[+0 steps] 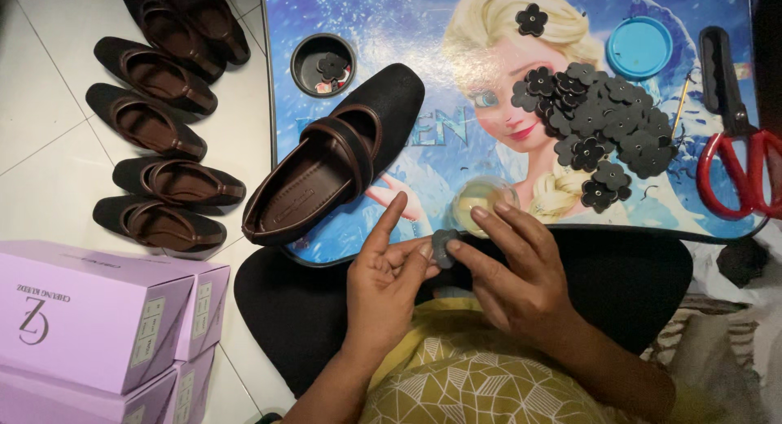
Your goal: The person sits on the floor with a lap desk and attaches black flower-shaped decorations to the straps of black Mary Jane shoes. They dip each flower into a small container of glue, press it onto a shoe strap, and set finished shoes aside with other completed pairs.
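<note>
Yellow fabric with a pale geometric line print (464, 387) fills the bottom centre of the frame, covering the person's lap. Just above it, two bare hands meet over a dark cushion-like surface (285, 310). Between them sits a small dark flower-shaped piece (443, 246), flat and matte, with rounded petals. It lies at the lower centre of the frame, just below the near edge of the table.

On the left, the left hand (383, 289) is palm-up and half open, its index finger pointing up toward the table while its thumb presses against the flower piece. On the right, the right hand (517, 269) arches over, fingers loosely spread, its thumb and forefinger pinching the same piece from the other side. Both hands touch it at once.

Behind the hands, a low table with a glossy blue cartoon-printed top (423, 17) spans the upper frame. A dark brown flat shoe (334, 155) with a suede-like toe and a smooth strap lies diagonally on it. A small clear round container (481, 197) sits near the fingertips. To the upper right, a heap of matching dark flower pieces (607, 123) is piled, with red-handled scissors (737, 131) at the far right, a turquoise round lid (639, 47) and a black round tin (322, 64) farther back.

At the left, lilac cardboard boxes (90, 318) are stacked on white floor tiles (41, 106), with more brown shoes (159, 139) lined up beyond them.
</note>
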